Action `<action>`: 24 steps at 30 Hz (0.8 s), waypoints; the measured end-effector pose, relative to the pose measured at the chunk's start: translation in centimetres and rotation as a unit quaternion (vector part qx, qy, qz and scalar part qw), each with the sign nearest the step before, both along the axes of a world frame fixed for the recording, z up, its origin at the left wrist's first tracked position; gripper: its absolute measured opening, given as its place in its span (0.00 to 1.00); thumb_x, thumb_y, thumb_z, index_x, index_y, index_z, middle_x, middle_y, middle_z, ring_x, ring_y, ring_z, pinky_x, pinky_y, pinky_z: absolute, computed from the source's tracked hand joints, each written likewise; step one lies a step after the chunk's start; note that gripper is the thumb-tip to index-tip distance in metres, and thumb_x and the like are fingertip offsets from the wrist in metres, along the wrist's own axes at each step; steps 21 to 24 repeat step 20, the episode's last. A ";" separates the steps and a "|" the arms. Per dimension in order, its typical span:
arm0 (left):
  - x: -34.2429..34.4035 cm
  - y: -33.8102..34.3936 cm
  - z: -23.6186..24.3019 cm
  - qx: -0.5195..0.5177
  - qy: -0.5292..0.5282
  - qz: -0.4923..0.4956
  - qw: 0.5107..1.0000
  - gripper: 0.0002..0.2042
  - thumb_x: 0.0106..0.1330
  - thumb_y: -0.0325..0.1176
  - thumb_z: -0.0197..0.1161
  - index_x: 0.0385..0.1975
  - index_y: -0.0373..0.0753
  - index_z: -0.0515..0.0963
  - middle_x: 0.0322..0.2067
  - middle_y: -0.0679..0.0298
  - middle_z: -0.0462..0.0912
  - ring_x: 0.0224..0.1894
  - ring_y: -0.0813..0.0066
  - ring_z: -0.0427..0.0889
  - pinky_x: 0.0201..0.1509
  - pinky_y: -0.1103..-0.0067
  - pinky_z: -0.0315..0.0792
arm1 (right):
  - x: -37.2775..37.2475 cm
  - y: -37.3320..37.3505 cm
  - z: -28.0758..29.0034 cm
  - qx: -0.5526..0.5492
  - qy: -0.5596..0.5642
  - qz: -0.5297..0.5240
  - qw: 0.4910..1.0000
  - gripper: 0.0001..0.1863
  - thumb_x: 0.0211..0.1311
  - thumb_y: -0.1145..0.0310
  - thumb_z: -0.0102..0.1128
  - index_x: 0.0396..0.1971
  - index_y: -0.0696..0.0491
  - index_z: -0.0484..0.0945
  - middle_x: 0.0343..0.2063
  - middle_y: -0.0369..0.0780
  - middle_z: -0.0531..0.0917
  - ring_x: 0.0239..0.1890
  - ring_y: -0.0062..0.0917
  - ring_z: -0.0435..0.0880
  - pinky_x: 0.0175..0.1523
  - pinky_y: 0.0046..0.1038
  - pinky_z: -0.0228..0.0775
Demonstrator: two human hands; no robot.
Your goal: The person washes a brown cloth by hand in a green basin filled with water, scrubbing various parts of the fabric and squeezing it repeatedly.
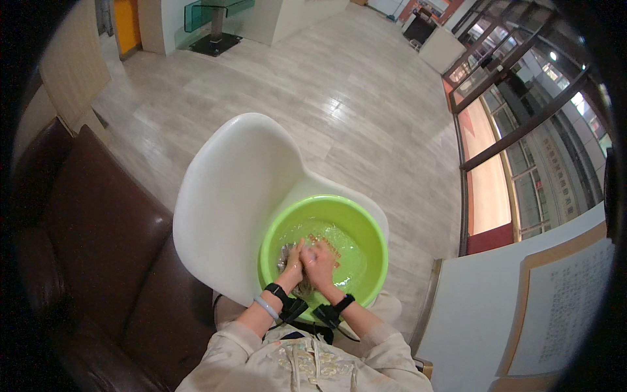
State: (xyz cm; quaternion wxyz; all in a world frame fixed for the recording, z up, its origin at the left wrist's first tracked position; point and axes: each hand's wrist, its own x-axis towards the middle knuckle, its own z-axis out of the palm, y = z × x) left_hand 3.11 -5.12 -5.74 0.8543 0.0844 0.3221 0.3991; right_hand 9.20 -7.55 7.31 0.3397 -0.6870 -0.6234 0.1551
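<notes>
A lime-green basin with water in it rests on the seat of a white chair. Inside, my left hand and my right hand are pressed together, fingers closed around a wet cloth. Grey folds of the cloth show beside my left hand; a red-patterned part spreads past my right. Most of the gripped cloth is hidden by my hands. Both wrists wear black straps with small black devices, and a pale bangle circles my left forearm.
A dark brown leather sofa stands close on my left. On the right are a framed printed board and glass doors. A glass-topped stand is far off at the left, on grey plank flooring.
</notes>
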 end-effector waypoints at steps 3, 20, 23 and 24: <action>-0.5 0.4 -0.9 -0.035 -0.088 -0.006 0.995 0.16 0.68 0.43 0.46 0.40 0.36 0.72 0.37 0.63 0.75 0.36 0.75 0.73 0.37 0.75 0.69 | -0.1 -0.2 -1.2 0.026 0.026 0.024 0.999 0.15 0.49 0.59 0.58 0.26 0.58 0.79 0.28 0.49 0.75 0.32 0.43 0.75 0.35 0.39 0.66; -0.3 -0.9 7.2 0.099 0.121 -0.031 0.987 0.17 0.68 0.42 0.47 0.48 0.37 0.72 0.40 0.67 0.75 0.39 0.77 0.72 0.44 0.78 0.68 | 3.6 2.4 -1.8 -0.080 -0.075 -0.115 0.987 0.17 0.54 0.56 0.54 0.28 0.55 0.82 0.29 0.50 0.77 0.33 0.42 0.78 0.39 0.41 0.68; -0.3 -0.9 7.2 0.099 0.121 -0.031 0.987 0.17 0.68 0.42 0.47 0.48 0.37 0.72 0.40 0.67 0.75 0.39 0.77 0.72 0.44 0.78 0.68 | 3.6 2.4 -1.8 -0.080 -0.075 -0.115 0.987 0.17 0.54 0.56 0.54 0.28 0.55 0.82 0.29 0.50 0.77 0.33 0.42 0.78 0.39 0.41 0.68; -0.3 -0.9 7.2 0.099 0.121 -0.031 0.987 0.17 0.68 0.42 0.47 0.48 0.37 0.72 0.40 0.67 0.75 0.39 0.77 0.72 0.44 0.78 0.68 | 3.6 2.4 -1.8 -0.080 -0.075 -0.115 0.987 0.17 0.54 0.56 0.54 0.28 0.55 0.82 0.29 0.50 0.77 0.33 0.42 0.78 0.39 0.41 0.68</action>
